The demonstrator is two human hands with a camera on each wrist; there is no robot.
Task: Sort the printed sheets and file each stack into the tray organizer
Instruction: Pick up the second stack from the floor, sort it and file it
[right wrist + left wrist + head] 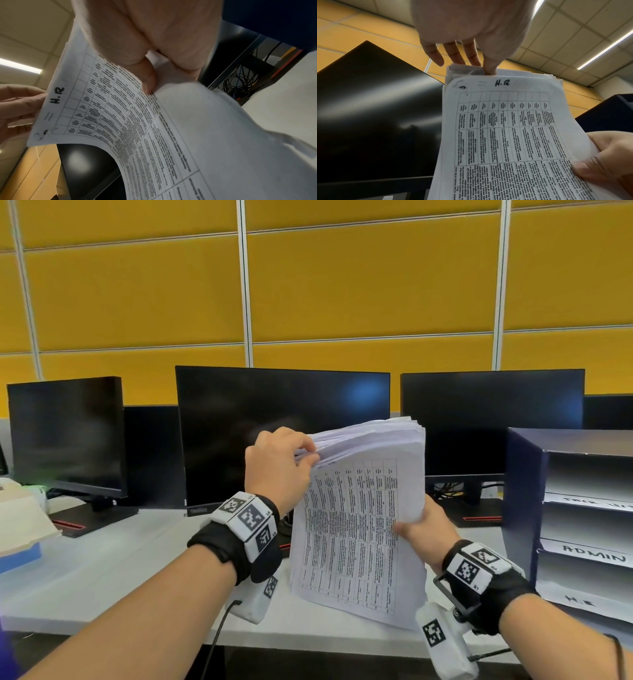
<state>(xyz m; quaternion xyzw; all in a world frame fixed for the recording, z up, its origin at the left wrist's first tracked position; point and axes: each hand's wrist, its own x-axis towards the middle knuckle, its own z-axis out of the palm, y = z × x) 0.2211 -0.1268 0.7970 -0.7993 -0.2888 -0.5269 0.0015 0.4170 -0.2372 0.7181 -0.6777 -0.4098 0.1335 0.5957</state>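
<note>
I hold a thick stack of printed sheets upright above the desk, with a table of text on the front page. "H.R" is handwritten at the top of that page. My left hand pinches the fanned top-left corner, its thumb tucked between sheets. My right hand grips the stack's right edge with the thumb across the front page. The dark blue tray organizer stands at the right, with shelves labelled "ADMIN" and "H.R".
Three dark monitors line the back of the white desk, in front of a yellow panelled wall. A cream box on a blue base sits at the far left. Cables lie behind the right monitor's stand.
</note>
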